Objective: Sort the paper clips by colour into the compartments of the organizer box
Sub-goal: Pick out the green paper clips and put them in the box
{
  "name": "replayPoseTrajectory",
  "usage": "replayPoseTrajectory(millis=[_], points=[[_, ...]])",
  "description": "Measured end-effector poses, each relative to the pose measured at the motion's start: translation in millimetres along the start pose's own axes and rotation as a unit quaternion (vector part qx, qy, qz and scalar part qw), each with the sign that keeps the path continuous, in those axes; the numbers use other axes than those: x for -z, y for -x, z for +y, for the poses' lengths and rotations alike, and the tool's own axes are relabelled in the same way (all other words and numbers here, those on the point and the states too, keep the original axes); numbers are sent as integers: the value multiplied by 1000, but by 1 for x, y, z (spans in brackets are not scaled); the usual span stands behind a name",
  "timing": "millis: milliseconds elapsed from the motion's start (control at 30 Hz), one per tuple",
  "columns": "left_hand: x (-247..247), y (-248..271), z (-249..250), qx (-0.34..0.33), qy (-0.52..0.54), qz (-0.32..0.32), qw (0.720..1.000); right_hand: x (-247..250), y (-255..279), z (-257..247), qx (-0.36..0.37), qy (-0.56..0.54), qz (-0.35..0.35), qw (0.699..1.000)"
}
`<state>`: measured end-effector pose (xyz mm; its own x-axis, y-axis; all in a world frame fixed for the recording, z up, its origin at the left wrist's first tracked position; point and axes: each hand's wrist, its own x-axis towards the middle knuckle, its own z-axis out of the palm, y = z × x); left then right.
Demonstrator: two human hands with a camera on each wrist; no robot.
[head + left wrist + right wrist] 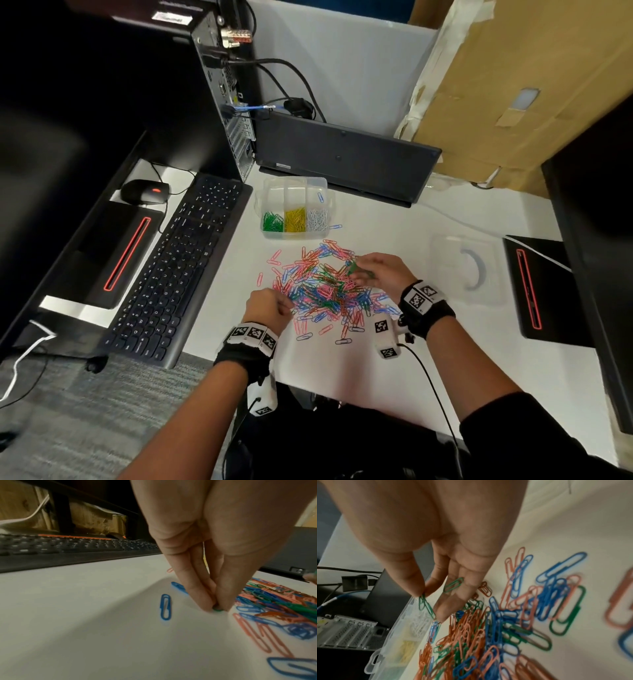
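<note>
A heap of pink, blue and green paper clips (325,284) lies on the white desk. Behind it stands the clear organizer box (294,207); its near compartments hold green (272,222), yellow (295,218) and white clips (317,219), and one blue clip lies in a far compartment. My left hand (270,308) is at the heap's left edge, its fingertips (209,605) pinching a green clip (217,610) against the desk. My right hand (380,270) hovers over the heap's right side, thumb and finger pinching green clips (425,604); another green clip (453,584) rests against its fingers.
A black keyboard (178,270) lies left of the heap, a laptop (342,154) and a computer tower (222,96) behind the box. The clear box lid (466,267) rests to the right. One blue clip (335,226) sits beside the box. A monitor base (541,291) stands at right.
</note>
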<state>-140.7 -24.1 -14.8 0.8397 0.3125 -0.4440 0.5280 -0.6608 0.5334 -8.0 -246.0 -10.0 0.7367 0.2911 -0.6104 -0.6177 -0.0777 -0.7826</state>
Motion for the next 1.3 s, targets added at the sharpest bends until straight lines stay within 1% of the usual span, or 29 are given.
replayPoseTrajectory(millis=[167,267,367,433,467,533,567,600,633,667,700,767,833,867,933,1033,1133,1200,1233,1300], points=[[-1,-6,6,-24,-46,-9,999,1,5,-7,-3,-104,8,995],[-3,-6,7,-41,-67,-15,997,3,6,-3,-23,-159,5,987],[1,-10,4,-47,-78,-31,995,6,7,0,-50,-228,-10,972],[9,-15,2,-37,-60,-24,997,4,5,-2,-57,-224,-19,973],[14,-17,2,-29,-42,-17,999,1,3,-4,-59,-189,-21,980],[21,-22,0,-15,2,-1,1000,-8,-6,-6,-43,-57,-15,997],[23,-25,-2,-9,22,1,1000,-13,-11,-7,-20,41,-7,999],[25,-27,-3,-5,41,-1,999,-18,-16,-8,18,157,3,987],[26,-31,-4,0,64,-4,998,-23,-20,-9,69,267,12,961],[28,-34,-3,6,88,-7,996,-29,-23,-11,120,349,17,929],[28,-37,-3,14,109,-9,994,-35,-26,-13,157,400,20,903],[29,-42,2,22,137,0,990,-46,-34,-15,195,477,24,856],[28,-47,6,26,172,10,985,-52,-43,-16,202,556,29,806],[27,-49,9,27,187,15,982,-54,-46,-16,202,581,29,788],[25,-53,13,24,191,27,981,-55,-50,-13,205,595,33,776],[23,-57,22,-6,154,28,988,-54,-50,-10,213,598,42,772],[16,-63,30,-53,123,35,990,-50,-50,-9,207,576,43,789],[10,-69,34,-84,76,38,993,-48,-51,-8,212,567,45,795],[6,-71,35,-97,41,34,994,-48,-52,-8,213,570,44,792],[1,-74,37,-115,-17,30,993,-48,-54,-7,212,591,41,777]])
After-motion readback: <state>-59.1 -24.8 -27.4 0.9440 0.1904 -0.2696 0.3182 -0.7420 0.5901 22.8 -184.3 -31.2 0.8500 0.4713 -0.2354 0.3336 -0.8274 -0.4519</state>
